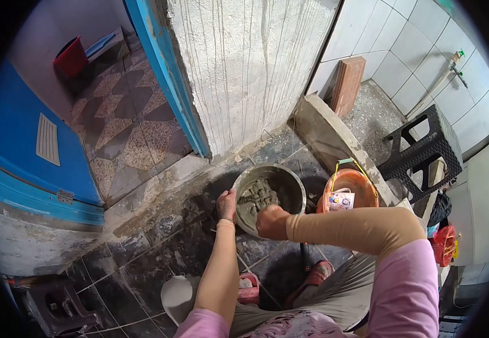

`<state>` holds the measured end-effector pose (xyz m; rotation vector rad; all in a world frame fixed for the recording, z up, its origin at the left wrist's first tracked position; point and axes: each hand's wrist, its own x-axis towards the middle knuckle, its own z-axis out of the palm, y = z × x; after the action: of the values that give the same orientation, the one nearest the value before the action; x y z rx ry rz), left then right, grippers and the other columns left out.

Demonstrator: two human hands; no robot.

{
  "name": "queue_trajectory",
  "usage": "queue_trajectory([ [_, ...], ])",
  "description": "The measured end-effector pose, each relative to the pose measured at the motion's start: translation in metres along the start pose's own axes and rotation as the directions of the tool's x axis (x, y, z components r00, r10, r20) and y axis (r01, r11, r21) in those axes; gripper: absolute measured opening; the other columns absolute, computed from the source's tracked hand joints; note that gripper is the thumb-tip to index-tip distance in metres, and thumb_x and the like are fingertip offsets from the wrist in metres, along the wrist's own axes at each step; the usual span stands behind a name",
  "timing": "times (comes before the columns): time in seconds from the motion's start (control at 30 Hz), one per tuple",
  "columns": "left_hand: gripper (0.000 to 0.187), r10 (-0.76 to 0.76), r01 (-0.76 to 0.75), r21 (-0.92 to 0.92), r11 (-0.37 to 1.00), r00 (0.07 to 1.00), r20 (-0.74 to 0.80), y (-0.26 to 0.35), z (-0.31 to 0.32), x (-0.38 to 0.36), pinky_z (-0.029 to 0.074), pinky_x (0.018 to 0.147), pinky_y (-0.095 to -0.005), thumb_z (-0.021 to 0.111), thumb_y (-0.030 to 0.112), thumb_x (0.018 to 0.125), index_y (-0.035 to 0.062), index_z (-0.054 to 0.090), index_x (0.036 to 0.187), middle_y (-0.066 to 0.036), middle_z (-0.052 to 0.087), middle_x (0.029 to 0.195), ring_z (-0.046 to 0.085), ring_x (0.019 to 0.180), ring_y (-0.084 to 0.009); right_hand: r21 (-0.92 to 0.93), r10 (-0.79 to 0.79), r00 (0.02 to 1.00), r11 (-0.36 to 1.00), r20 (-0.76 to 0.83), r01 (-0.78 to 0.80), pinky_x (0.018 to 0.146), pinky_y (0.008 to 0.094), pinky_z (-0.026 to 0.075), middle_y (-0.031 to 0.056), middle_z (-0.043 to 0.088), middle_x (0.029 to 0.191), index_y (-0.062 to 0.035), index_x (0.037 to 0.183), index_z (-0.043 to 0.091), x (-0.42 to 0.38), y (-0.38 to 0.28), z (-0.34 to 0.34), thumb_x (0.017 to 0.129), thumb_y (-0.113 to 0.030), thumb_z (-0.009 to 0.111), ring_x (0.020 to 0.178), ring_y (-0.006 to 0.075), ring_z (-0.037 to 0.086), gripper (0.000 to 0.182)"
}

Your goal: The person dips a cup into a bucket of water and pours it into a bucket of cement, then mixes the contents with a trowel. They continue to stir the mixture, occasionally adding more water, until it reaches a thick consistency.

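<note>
A round grey basin (298, 194) stands on the dark tiled floor, with wet grey mortar (259, 194) inside. My left hand (227, 205) is at the basin's left side, its fingers closed on the rim. Over the near right part of the basin, my right hand (273, 222) is closed in a fist. What it holds, if anything, is hidden beneath the fingers. An orange bucket (363, 186) with a yellow and green handle stands to the right of the basin, partly behind my right forearm.
A low concrete ledge (346, 141) runs behind the bucket. Reddish tiles (348, 84) lean on the wall beyond it. A black stool (425, 155) stands at the right, a dark stool (61, 307) at the lower left. A blue door (27, 135) is at the left.
</note>
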<state>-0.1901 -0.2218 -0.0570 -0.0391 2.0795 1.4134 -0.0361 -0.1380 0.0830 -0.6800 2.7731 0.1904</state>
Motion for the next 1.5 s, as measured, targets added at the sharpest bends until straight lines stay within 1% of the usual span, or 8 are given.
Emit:
queue_trajectory([
  [0.27, 0.067, -0.109, 0.13, -0.32, 0.938, 0.991, 0.083, 0.004, 0.001, -0.009, 0.03, 0.107, -0.0381, 0.064, 0.034, 0.086, -0.0061, 0.042, 0.135, -0.021, 0.042, 0.142, 0.039, 0.132, -0.0286, 0.271, 0.276, 0.933, 0.939, -0.232, -0.21, 0.043, 0.0414, 0.049, 0.0074, 0.062, 0.066, -0.0028, 0.077, 0.064, -0.057, -0.025, 0.005, 0.071, -0.016, 0.06, 0.063, 0.0276, 0.063, 0.015],
  [0.67, 0.051, -0.05, 0.054, -0.312, 0.948, 0.999, 0.019, -0.006, 0.003, -0.004, 0.037, 0.098, -0.0343, 0.062, 0.028, 0.086, -0.0093, 0.054, 0.119, -0.021, 0.056, 0.123, 0.052, 0.115, -0.0271, 0.465, 0.522, 0.82, 0.68, 0.236, -0.567, 0.057, 0.0393, 0.055, 0.0182, 0.067, 0.072, -0.0028, 0.081, 0.068, -0.041, 0.034, 0.034, 0.075, -0.024, 0.066, 0.065, 0.0273, 0.068, 0.022],
  [0.93, 0.051, -0.003, 0.021, -0.232, 0.972, 0.997, 0.078, 0.001, 0.001, -0.004, 0.034, 0.095, -0.0383, 0.063, 0.031, 0.085, -0.006, 0.047, 0.116, -0.018, 0.047, 0.12, 0.042, 0.113, -0.0266, 0.677, 0.343, 0.62, -0.582, 0.706, -0.449, 0.037, 0.0325, 0.03, 0.0051, 0.049, 0.049, -0.0011, 0.062, 0.057, -0.087, 0.042, 0.028, 0.081, -0.032, 0.072, 0.034, 0.0138, 0.039, 0.039],
  [1.0, 0.057, -0.037, 0.054, -0.216, 0.975, 0.996, 0.082, 0.011, -0.004, -0.014, 0.035, 0.101, -0.0378, 0.063, 0.031, 0.085, -0.0073, 0.051, 0.125, -0.02, 0.052, 0.133, 0.046, 0.123, -0.0273, 0.705, 0.343, 0.622, -0.44, 0.704, -0.556, 0.041, 0.0348, 0.04, 0.011, 0.056, 0.054, -0.0003, 0.064, 0.06, -0.099, 0.048, 0.027, 0.083, -0.03, 0.068, 0.041, 0.0185, 0.053, 0.037],
  [1.1, 0.056, -0.024, 0.044, -0.176, 0.983, 0.993, 0.111, 0.014, -0.005, -0.014, 0.037, 0.099, -0.0367, 0.063, 0.032, 0.086, -0.0073, 0.053, 0.123, -0.02, 0.054, 0.13, 0.048, 0.121, -0.0263, 0.658, 0.649, 0.748, 0.503, 0.141, -0.56, 0.048, 0.0395, 0.05, 0.0168, 0.064, 0.065, 0.0001, 0.073, 0.063, -0.102, 0.031, 0.004, 0.085, -0.023, 0.06, 0.058, 0.0258, 0.066, 0.026],
  [1.2, 0.057, -0.033, 0.05, -0.153, 0.987, 0.993, 0.111, 0.011, -0.003, -0.011, 0.037, 0.1, -0.0363, 0.063, 0.033, 0.086, -0.0069, 0.052, 0.125, -0.02, 0.054, 0.13, 0.049, 0.122, -0.0263, 0.448, 0.441, 0.859, 0.733, 0.259, -0.511, 0.061, 0.0432, 0.055, 0.019, 0.067, 0.076, -0.0017, 0.085, 0.065, -0.091, 0.012, -0.029, 0.083, -0.018, 0.055, 0.076, 0.0326, 0.069, 0.02],
  [1.43, 0.062, -0.035, 0.03, -0.267, 0.963, 0.999, -0.014, 0.008, 0.008, -0.011, 0.035, 0.103, -0.0372, 0.064, 0.033, 0.086, -0.0089, 0.048, 0.129, -0.021, 0.051, 0.133, 0.046, 0.125, -0.0279, 0.476, 0.432, 0.855, 0.71, 0.287, -0.518, 0.069, 0.0427, 0.055, 0.0155, 0.067, 0.077, -0.0039, 0.086, 0.067, -0.019, 0.026, 0.024, 0.077, -0.023, 0.062, 0.073, 0.0343, 0.067, 0.022],
  [1.5, 0.063, -0.067, 0.078, -0.248, 0.966, 0.996, 0.051, 0.022, 0.0, -0.026, 0.035, 0.103, -0.0375, 0.064, 0.033, 0.085, -0.0092, 0.048, 0.129, -0.021, 0.051, 0.134, 0.047, 0.125, -0.0288, 0.659, 0.635, 0.68, 0.339, 0.366, -0.671, 0.066, 0.0413, 0.054, 0.0169, 0.067, 0.077, -0.0015, 0.079, 0.067, -0.027, 0.028, 0.038, 0.073, -0.024, 0.069, 0.072, 0.0319, 0.068, 0.023],
])
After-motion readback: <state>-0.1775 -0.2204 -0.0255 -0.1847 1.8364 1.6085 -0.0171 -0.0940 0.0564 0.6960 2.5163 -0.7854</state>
